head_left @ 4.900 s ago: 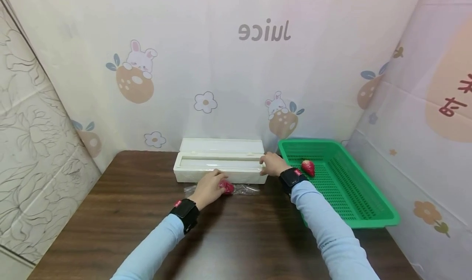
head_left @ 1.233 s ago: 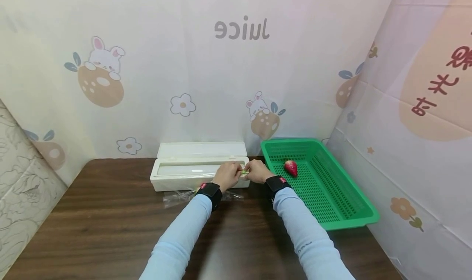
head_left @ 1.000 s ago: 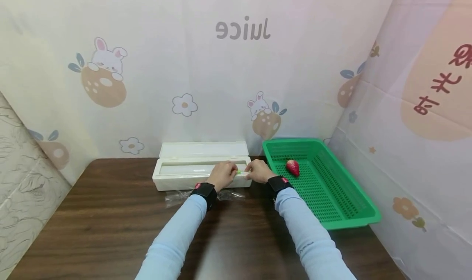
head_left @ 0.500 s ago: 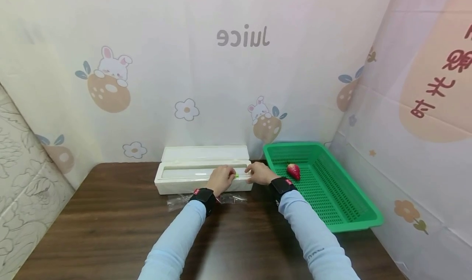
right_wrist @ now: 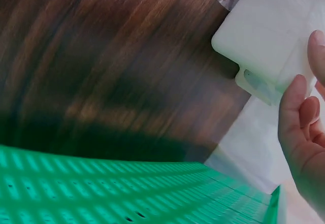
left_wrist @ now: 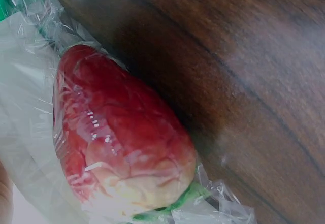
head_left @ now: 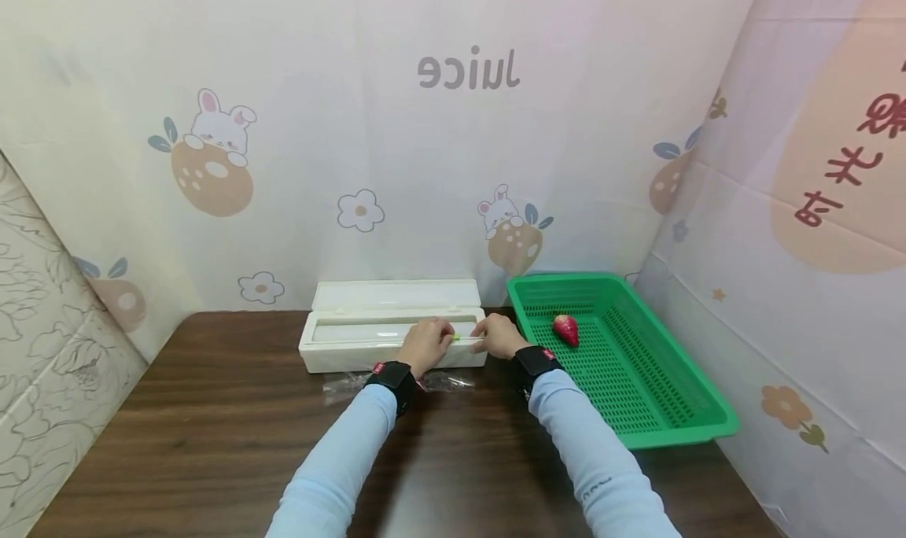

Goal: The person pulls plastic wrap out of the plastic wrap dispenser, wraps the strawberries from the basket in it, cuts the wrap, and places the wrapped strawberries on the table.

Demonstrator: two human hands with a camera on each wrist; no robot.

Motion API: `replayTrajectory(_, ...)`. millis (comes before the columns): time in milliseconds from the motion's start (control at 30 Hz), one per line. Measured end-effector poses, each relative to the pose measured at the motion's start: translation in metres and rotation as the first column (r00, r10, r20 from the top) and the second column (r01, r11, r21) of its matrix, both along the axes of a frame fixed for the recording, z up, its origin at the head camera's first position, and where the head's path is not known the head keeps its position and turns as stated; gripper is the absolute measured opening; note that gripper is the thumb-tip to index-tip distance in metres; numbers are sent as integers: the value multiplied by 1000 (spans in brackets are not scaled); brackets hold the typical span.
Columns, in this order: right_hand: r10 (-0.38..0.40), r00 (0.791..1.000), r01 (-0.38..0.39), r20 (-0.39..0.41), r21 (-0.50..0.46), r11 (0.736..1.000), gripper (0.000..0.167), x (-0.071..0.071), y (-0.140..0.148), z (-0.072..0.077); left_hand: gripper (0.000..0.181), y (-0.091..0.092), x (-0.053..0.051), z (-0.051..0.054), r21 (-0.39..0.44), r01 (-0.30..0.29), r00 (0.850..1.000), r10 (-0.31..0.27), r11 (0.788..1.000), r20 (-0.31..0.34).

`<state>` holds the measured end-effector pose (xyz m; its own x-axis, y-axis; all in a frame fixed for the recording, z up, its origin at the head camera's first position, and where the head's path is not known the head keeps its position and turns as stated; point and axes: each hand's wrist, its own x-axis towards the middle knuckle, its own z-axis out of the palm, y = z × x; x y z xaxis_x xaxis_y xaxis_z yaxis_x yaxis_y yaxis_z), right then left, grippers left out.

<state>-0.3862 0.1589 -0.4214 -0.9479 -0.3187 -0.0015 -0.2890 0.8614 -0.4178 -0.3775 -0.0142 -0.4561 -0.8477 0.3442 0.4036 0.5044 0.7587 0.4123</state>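
A white cling film dispenser (head_left: 340, 359) stands against the back wall with its lid raised. My left hand (head_left: 425, 343) pinches at a small green slider (head_left: 456, 337) on its front edge; the fingertips partly hide it. At the dispenser's right end my right hand (head_left: 499, 336) grips the corner with thumb and fingers, also seen in the right wrist view, where fingers (right_wrist: 293, 99) lie on the white casing. In the left wrist view a red strawberry (left_wrist: 122, 127) with a pale, green-leaved end lies under clear film (left_wrist: 30, 76). The left wrist mostly hides it in the head view.
A green plastic basket (head_left: 708, 436) stands right of the dispenser, close to the right forearm. One unwrapped strawberry (head_left: 565, 330) lies in it. Crumpled film (head_left: 344, 386) spreads on the dark wooden table (head_left: 212, 436) before the dispenser. A printed cloth hangs behind.
My left hand has gone from the strawberry up to the slider beside the right hand, then slightly left with it. The right hand remains at the dispenser's right end. The view has shifted.
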Motion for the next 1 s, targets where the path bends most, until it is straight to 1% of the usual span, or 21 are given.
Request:
replayTrajectory(100, -25, 999, 26, 25, -41, 999, 22, 0, 2, -2, 8, -1, 0, 4, 12, 16, 998, -16, 1000, 62)
replayTrajectory(200, -34, 999, 36, 39, -62, 997, 22, 0, 2, -3, 8, -2, 0, 12, 18, 36, 989, -38, 999, 140)
replayTrajectory(300, -48, 997, 51, 52, -73, 996, 21, 0, 3, -2, 14, -1, 0, 18, -11, 57, 982, -54, 998, 180)
replayTrajectory(400, -69, 996, 73, 54, -80, 994, 19, 2, 3, 1, 18, 4, 0, 24, -38, 79, 981, -71, 996, 183)
replayTrajectory(500, -84, 995, 88, 50, -91, 992, 19, 3, 3, 2, 16, 9, 0, 28, -55, 69, 979, -57, 996, 195)
replayTrajectory(533, -84, 995, 88, 48, -94, 992, 19, 2, 3, 2, 14, 10, 0, 28, -55, 62, 980, -50, 997, 192)
replayTrajectory(567, -83, 995, 87, 50, -98, 991, 19, 2, 3, 2, 11, 10, 0, 27, -46, 61, 987, -53, 997, 154)
replayTrajectory(667, -87, 995, 93, 54, -105, 990, 18, 1, 1, -1, 7, 11, 0, 22, -33, 27, 990, -23, 999, 136)
replayTrajectory(767, -114, 991, 122, 73, -113, 986, 18, 1, -1, -2, 6, 11, 1, 19, -31, 5, 994, -2, 1000, 105)
replayTrajectory(800, -125, 989, 134, 80, -116, 984, 18, 1, -1, -3, 7, 11, 1, 20, -44, -9, 991, 15, 999, 135)
replayTrajectory(900, -154, 983, 166, 101, -121, 979, 20, 2, -2, -2, 7, 10, 1, 20, -53, -11, 992, 17, 999, 123)
replayTrajectory(1000, -169, 980, 181, 103, -120, 976, 21, 1, -2, -3, 7, 8, 0, 20, -50, -1, 992, 7, 999, 123)
